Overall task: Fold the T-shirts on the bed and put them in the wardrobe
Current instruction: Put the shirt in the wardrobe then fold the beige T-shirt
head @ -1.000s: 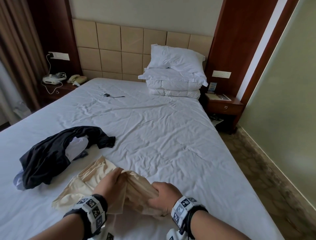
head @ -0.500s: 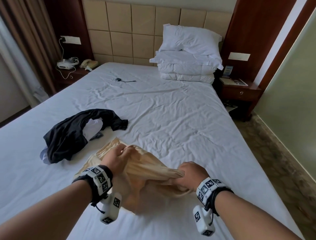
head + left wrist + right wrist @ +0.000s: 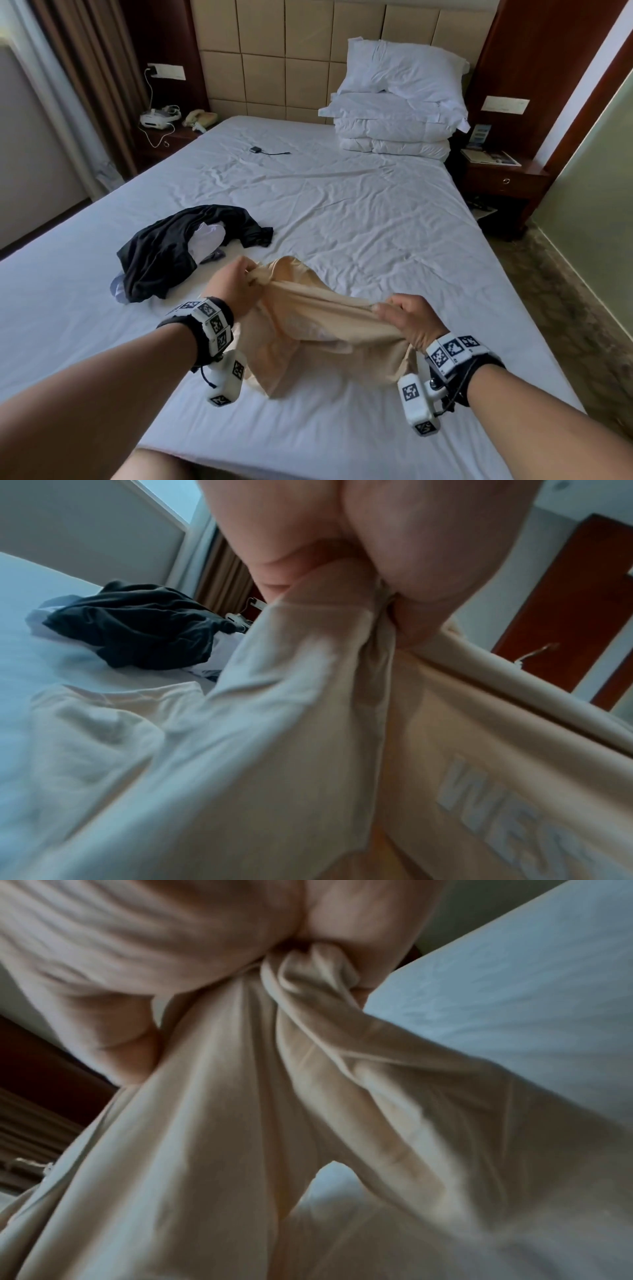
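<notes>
1. Left hand [image 3: 236, 286] and right hand [image 3: 409, 320] each grip a bunched edge of the beige shirt [image 3: 318, 339], which hangs between them above the bed [image 3: 359, 212].
2. To do it well: draw the hands apart, shake out the twist, then lay the shirt flat.
3. Beyond the left hand lies the dark shirt [image 3: 171, 250], unfolded.

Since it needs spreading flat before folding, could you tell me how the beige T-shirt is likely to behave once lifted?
Probably floppy: the beige T-shirt sags between the left hand and the right hand. Likely light, as bunched grips hold it up. It may drag on the bed, where its lower part lies.
</notes>
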### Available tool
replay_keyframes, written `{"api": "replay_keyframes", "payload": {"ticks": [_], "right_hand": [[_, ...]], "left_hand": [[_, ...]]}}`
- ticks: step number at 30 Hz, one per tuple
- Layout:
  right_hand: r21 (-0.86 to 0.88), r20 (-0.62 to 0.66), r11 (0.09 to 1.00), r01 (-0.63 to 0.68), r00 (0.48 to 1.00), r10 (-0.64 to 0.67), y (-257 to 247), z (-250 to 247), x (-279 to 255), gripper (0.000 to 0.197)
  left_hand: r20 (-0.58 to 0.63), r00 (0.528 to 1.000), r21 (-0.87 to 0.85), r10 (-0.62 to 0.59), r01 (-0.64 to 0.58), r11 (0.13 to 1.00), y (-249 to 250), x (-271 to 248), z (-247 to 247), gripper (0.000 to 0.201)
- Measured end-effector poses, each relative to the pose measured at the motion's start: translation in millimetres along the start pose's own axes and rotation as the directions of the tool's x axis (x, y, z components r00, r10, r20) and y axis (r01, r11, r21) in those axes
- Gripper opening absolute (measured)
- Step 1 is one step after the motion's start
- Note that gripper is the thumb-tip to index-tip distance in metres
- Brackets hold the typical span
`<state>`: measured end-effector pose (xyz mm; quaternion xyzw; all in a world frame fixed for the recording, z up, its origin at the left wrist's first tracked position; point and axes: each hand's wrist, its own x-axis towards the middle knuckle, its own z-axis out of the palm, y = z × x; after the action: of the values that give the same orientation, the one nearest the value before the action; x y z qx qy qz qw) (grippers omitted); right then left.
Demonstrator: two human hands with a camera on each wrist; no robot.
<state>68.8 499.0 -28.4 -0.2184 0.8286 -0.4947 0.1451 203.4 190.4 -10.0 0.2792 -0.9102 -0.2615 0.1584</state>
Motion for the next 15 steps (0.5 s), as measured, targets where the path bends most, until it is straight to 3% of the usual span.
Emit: {"api": "replay_keyframes", "payload": {"ticks": [3,4,7,11,13,15], "right_hand": [[-0.063,-0.144,0.998,0.008,0.989,-0.017,-7.6,-13.0,2.6,0.015],[-0.08,-0.205,0.997,0.012,0.978,-0.028,-10.8,-18.3,2.5,0.01],[-0.053,-0.34,0.999,0.015,0.94,-0.032,-15.8,-35.2,4.9,0.017],[0.129,-0.437,0.988,0.08,0.899,-0.015,-23.3,-46.7,4.9,0.014],[0.187,-0.513,0.973,0.138,0.858,-0.023,-32.1,-53.8,3.7,0.019],[0.19,-0.567,0.967,0.171,0.823,-0.034,-42.3,-65.4,2.9,0.031]], "left_hand": [[-0.086,0.995,-0.025,-0.043,0.041,0.999,3.3,4.2,-7.7,0.002],[-0.099,0.992,-0.048,-0.081,0.077,0.996,3.7,5.3,-11.2,0.004],[-0.092,0.988,-0.152,-0.124,0.109,0.982,2.8,7.8,-18.1,0.019],[-0.155,0.986,-0.301,-0.057,0.008,0.954,22.0,2.0,-26.8,0.023],[-0.183,0.983,-0.36,-0.031,-0.038,0.932,35.0,1.1,-33.5,0.015],[-0.188,0.982,-0.438,-0.037,-0.05,0.898,47.4,0.2,-40.7,0.026]]}}
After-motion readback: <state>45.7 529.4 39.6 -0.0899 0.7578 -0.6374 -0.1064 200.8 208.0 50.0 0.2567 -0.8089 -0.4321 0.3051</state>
